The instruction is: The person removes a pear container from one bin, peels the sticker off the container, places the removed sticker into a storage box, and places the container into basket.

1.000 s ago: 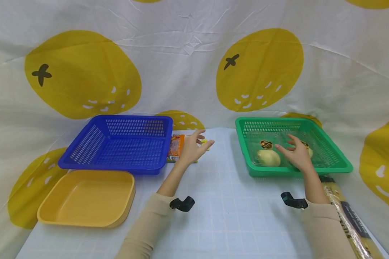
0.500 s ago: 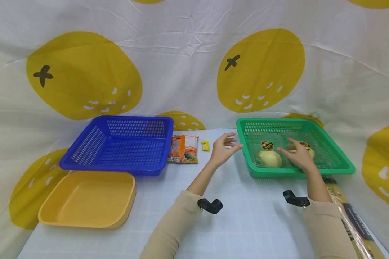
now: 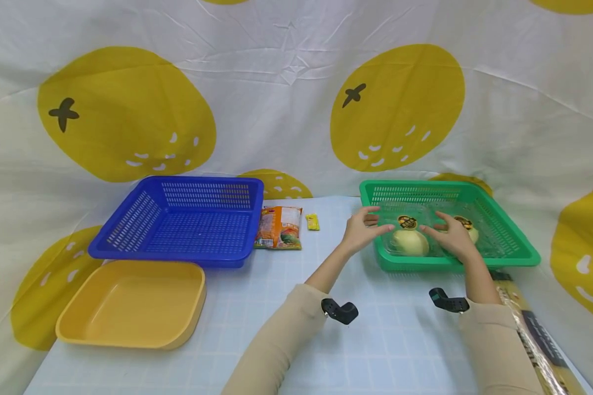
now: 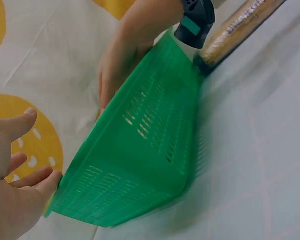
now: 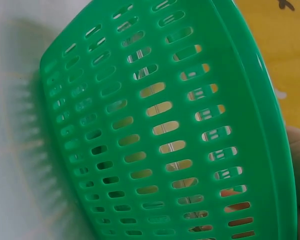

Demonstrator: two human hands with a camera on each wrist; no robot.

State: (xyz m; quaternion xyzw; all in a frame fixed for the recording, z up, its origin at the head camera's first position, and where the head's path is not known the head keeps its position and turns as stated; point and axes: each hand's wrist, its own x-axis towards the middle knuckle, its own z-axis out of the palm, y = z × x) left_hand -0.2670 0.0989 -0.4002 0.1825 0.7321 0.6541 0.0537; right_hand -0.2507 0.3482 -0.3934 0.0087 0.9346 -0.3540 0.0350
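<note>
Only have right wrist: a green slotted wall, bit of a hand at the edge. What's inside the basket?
Observer: Head view shows two clear packs side by side in the green basket, a pale round item in each.

Operator: Where's the left hand?

Observer: Left hand is at the basket's left end, its thumb pointing over the left pack.

Operator: Anything else on the table, left of that?

Observer: Yes, an orange bag and a small yellow packet, between the green basket and a blue basket.
</note>
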